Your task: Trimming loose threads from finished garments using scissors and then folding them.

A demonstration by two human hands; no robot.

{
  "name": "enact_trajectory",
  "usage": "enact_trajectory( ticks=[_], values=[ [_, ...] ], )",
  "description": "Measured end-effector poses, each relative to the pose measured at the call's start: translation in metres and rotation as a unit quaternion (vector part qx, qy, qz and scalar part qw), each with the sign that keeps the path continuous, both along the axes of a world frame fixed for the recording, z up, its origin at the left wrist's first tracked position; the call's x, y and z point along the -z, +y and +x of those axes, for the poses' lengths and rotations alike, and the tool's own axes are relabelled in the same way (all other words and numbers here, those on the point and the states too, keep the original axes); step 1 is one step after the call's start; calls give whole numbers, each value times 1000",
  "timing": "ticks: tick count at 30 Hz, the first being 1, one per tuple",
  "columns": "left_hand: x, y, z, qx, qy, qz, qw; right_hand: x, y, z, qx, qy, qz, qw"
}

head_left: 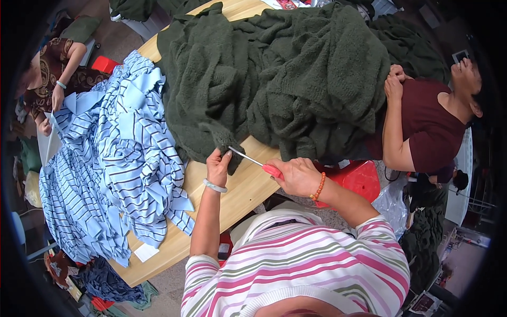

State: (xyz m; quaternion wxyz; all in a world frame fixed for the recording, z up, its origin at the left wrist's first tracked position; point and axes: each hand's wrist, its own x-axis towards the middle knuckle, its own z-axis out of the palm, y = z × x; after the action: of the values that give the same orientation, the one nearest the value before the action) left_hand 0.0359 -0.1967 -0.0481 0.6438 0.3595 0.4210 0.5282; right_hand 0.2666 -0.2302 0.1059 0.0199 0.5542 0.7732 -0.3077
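My left hand pinches the edge of a dark green fuzzy knit garment near the front of the table. A pale bangle circles that wrist. Closed around a pinkish-red handle, my right hand holds a red-handled tool with a slim metal shaft. The shaft slants up and left to the knit beside my left fingertips. Its tip is hidden there, so its exact shape cannot be made out. More of the green knit lies heaped beyond both hands.
Light blue striped garments cover the left of the wooden table, near a white tag. One person sits at the right, hands on green knit; another handles blue cloth at the left. A red stool stands right.
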Motion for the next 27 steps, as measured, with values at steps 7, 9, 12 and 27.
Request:
enact_trajectory(
  ticks=[7,9,12,27],
  values=[
    [-14,4,-3,11,-92,-75,993,-3,-2,8,-56,-4,-91,994],
    [2,0,-12,11,-118,-73,990,-2,-4,10,-68,-10,-95,993],
    [3,-4,-14,4,-161,-90,983,-1,-5,12,-79,-12,-110,991],
    [-23,37,16,-29,547,22,837,19,-5,20,3,58,-14,998]
  ],
)
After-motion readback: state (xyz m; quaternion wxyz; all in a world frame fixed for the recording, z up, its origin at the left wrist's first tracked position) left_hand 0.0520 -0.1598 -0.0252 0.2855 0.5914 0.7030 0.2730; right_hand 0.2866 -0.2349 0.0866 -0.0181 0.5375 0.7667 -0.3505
